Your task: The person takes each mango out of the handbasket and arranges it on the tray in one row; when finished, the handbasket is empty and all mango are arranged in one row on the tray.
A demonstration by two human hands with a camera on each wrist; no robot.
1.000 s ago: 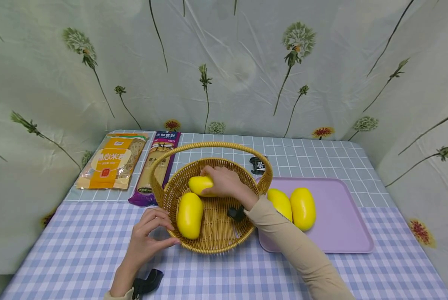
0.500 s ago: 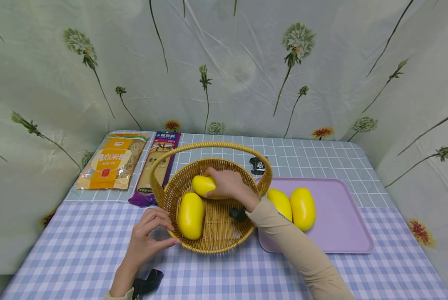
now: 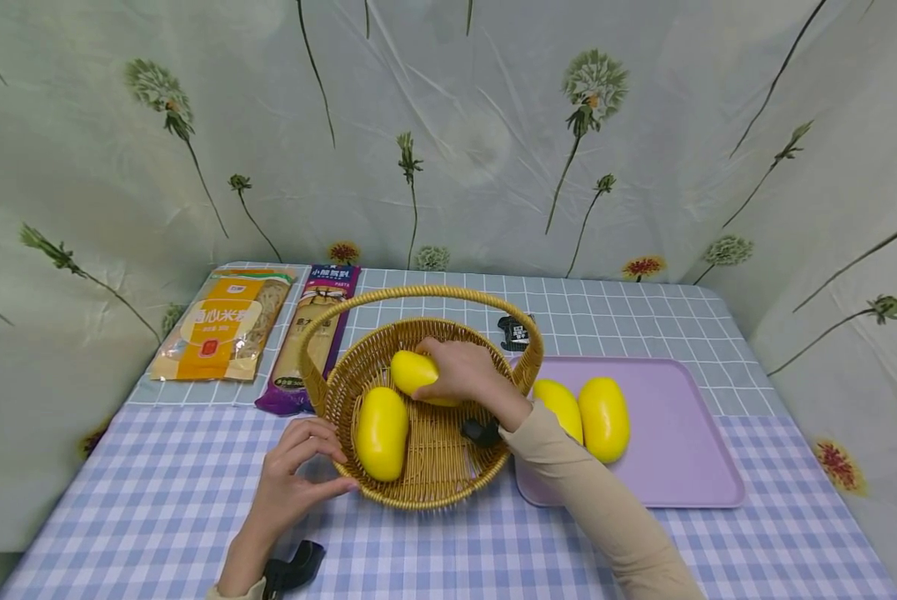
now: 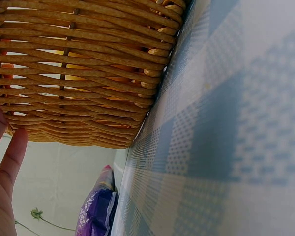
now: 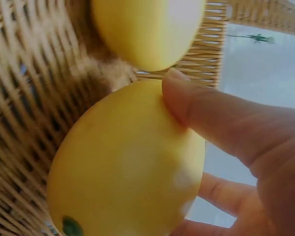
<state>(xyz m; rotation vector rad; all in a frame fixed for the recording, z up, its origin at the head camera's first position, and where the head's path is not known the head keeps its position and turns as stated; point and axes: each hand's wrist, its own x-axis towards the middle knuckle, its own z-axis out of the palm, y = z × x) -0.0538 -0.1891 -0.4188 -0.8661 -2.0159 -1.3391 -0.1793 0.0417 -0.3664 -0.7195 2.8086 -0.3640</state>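
The right hand (image 3: 467,371) grips a mango (image 3: 413,369) at the middle of the frame, inside the wicker basket (image 3: 433,502). In the right wrist view the thumb presses the fruit's smooth skin at the upper right, and other fingers reach behind it. That rounded, glossy surface looks slippery, so an uneven squeeze could let it twist or shoot out of the hold.

A second mango (image 3: 383,433) lies in the basket just left and below. Whether the two touch is hard to tell, but if the held one drops or swings that way, they could knock together and bruise or roll.

The basket's handle (image 3: 426,291) arches above the hand in the frame, its right foot close to the wrist. A careless lift could catch it and tip the basket. The left hand (image 3: 287,483) touches the rim at lower left; whether its fingers hook over the edge cannot be told, so its steadying may be weak if the basket is tugged.

On the right, the sleeve (image 3: 598,504) crosses the purple tray (image 3: 689,467) and partly hides the nearer of two more mangoes (image 3: 604,419). Dragging the forearm sideways could nudge those out of place.
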